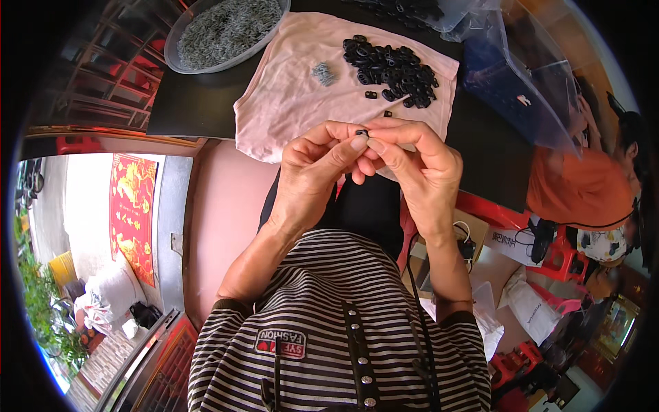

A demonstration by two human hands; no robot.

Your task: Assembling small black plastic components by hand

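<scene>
A small black plastic piece (pixel 362 132) is pinched between the thumb and forefinger of my left hand (pixel 312 161), in front of my chest at the cloth's near edge. My right hand (pixel 422 165) meets it there, thumb and fingers pressed together beside the piece. Whatever the right fingertips hold is too small to make out. Beyond my hands, a pile of black oval plastic pieces (pixel 395 72) lies on a pink cloth (pixel 288 82). Left of that pile is a little heap of thin grey metal parts (pixel 323 73), perhaps springs. A few black pieces lie loose near the pile.
A clear plastic tub (pixel 171 58) full of similar grey metal parts stands at the far left of the dark table (pixel 199 103). Clear plastic bags (pixel 508 75) sit at the far right. Another person in an orange top (pixel 576 189) is to the right, near red stools (pixel 564 257).
</scene>
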